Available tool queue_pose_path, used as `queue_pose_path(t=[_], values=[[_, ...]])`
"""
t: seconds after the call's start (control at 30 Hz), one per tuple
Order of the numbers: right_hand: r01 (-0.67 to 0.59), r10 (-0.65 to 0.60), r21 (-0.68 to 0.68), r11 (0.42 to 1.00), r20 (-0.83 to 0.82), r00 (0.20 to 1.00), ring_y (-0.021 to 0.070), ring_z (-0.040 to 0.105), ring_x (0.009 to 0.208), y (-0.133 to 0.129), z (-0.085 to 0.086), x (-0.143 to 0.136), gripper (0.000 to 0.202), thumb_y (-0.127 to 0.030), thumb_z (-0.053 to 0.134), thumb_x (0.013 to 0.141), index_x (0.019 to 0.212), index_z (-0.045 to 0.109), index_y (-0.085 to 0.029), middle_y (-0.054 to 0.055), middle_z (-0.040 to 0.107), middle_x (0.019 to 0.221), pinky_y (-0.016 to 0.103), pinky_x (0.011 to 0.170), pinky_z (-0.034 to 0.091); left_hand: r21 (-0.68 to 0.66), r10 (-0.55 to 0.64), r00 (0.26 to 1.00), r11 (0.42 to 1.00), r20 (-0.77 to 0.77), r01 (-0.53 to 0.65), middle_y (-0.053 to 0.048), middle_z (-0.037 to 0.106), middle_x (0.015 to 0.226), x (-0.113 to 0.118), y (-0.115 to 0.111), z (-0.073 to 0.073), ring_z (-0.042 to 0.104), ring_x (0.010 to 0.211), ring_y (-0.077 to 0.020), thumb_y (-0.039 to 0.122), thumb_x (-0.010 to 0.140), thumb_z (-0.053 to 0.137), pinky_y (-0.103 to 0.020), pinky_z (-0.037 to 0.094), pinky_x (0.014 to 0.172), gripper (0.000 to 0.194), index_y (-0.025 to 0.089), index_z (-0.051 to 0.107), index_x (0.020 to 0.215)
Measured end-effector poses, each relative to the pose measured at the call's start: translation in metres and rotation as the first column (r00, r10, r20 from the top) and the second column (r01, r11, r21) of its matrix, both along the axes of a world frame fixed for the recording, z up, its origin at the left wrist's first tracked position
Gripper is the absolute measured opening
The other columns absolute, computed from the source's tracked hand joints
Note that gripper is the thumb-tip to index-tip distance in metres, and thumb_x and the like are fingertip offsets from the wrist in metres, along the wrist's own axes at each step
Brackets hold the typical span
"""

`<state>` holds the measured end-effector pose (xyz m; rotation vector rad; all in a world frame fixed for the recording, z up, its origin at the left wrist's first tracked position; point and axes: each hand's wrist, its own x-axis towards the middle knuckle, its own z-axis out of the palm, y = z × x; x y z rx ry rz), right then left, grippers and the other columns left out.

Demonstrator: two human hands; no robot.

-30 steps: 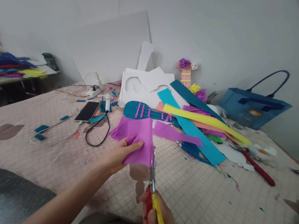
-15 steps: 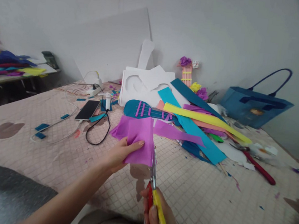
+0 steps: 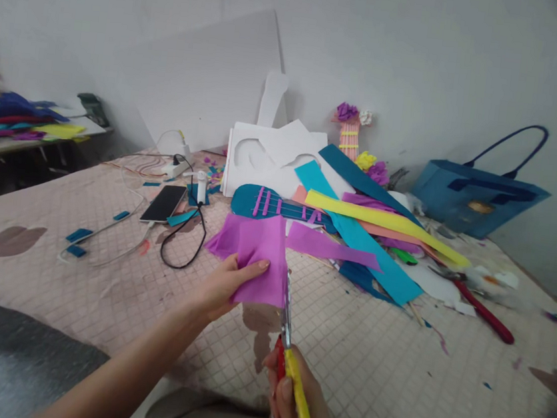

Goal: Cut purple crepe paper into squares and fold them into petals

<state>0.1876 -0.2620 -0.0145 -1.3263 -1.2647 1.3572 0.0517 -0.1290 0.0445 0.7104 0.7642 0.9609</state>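
Observation:
A folded sheet of purple crepe paper (image 3: 263,254) is pinched in my left hand (image 3: 230,284), thumb on top and the other fingers hidden beneath. My right hand (image 3: 298,392) grips scissors (image 3: 286,324) with one red and one yellow handle. Their blades point away from me and lie along the sheet's right edge. Just beyond that edge, a purple paper strip (image 3: 332,247) rests on the pile. Behind the sheet lies a blue guitar-shaped cutout (image 3: 283,206) with purple bars and strings.
Yellow (image 3: 382,219) and turquoise strips (image 3: 356,234) lie to the right, near red-handled pliers (image 3: 483,309) and a blue bag (image 3: 481,198). On the left are a phone (image 3: 163,203), cables and a glue gun (image 3: 201,188). White cutout boards (image 3: 274,161) stand behind.
Almost nothing differs. The view has shifted very slightly, while both hands, the purple paper and the scissors keep nearly the same positions.

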Motion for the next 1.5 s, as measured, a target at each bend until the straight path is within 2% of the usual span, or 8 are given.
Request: queue_pose_path(t=[0.33,0.53,0.73,1.03,1.2,1.33,1.5], values=[[-0.013,0.013,-0.001,1.0,-0.011,1.0,0.0063,0.035,0.036,0.0,-0.012,-0.001,0.063,-0.082,0.028,0.076,0.087,0.041,-0.022,-0.008,0.038,0.054,0.019,0.035,0.034,0.0,0.007,1.0,1.0,0.017,-0.007,-0.008,0.071,0.09,0.0,0.0,-0.003,0.069,0.077,-0.0171,0.02,0.07,0.079,-0.026,0.055,0.071,0.031,0.011,0.063,0.096],[0.0,0.0,0.006,1.0,-0.039,0.999,0.0063,0.035,0.037,-0.001,-0.012,-0.003,0.062,-0.082,0.028,0.076,0.087,0.039,-0.022,-0.009,0.036,0.053,0.02,0.038,0.038,-0.008,0.019,1.0,1.0,0.022,-0.018,-0.008,0.072,0.088,0.001,0.0,-0.004,0.069,0.072,-0.0161,0.019,0.07,0.079,-0.024,0.056,0.068,0.029,0.01,0.065,0.093],[0.026,-0.026,0.002,1.0,-0.008,1.0,0.0046,0.031,0.036,-0.001,-0.01,-0.004,0.062,-0.082,0.031,0.075,0.086,0.041,-0.021,-0.009,0.036,0.056,0.019,0.035,0.037,-0.021,0.025,0.999,0.999,0.033,-0.024,-0.009,0.072,0.089,0.002,-0.001,-0.003,0.069,0.074,-0.017,0.018,0.072,0.077,-0.025,0.056,0.069,0.028,0.01,0.064,0.095],[0.05,-0.052,-0.048,0.998,-0.058,0.997,0.0048,0.032,0.032,-0.002,-0.021,-0.008,0.064,-0.084,0.031,0.073,0.085,0.041,-0.023,-0.01,0.035,0.05,0.018,0.034,0.034,-0.024,0.013,0.999,1.0,0.036,-0.012,-0.01,0.071,0.089,0.001,0.0,-0.008,0.069,0.077,-0.0195,0.02,0.072,0.077,-0.029,0.057,0.072,0.029,0.011,0.064,0.096],[0.033,-0.043,-0.081,0.996,-0.117,0.992,0.0036,0.028,0.033,-0.003,-0.021,-0.01,0.065,-0.086,0.033,0.069,0.084,0.039,-0.023,-0.011,0.034,0.05,0.017,0.034,0.033,-0.026,0.018,0.999,1.0,0.037,-0.017,-0.01,0.071,0.089,0.002,-0.001,-0.008,0.069,0.076,-0.0198,0.019,0.072,0.077,-0.029,0.057,0.071,0.03,0.01,0.063,0.097],[0.002,-0.013,-0.095,0.996,-0.118,0.993,0.0044,0.032,0.032,-0.004,-0.022,-0.011,0.063,-0.084,0.038,0.071,0.084,0.039,-0.023,-0.011,0.036,0.048,0.017,0.033,0.031,-0.026,0.008,0.999,1.0,0.048,-0.007,-0.01,0.071,0.088,0.003,-0.002,-0.007,0.069,0.075,-0.0199,0.019,0.073,0.076,-0.029,0.057,0.07,0.029,0.01,0.063,0.098],[-0.022,0.016,-0.069,0.997,-0.089,0.996,0.0059,0.038,0.037,-0.002,-0.011,-0.003,0.062,-0.082,0.036,0.073,0.087,0.044,-0.022,-0.008,0.04,0.055,0.019,0.038,0.037,-0.034,0.017,0.999,0.999,0.043,-0.015,-0.009,0.072,0.087,0.002,-0.001,-0.009,0.069,0.074,-0.0187,0.017,0.073,0.076,-0.028,0.057,0.069,0.028,0.011,0.064,0.098]])
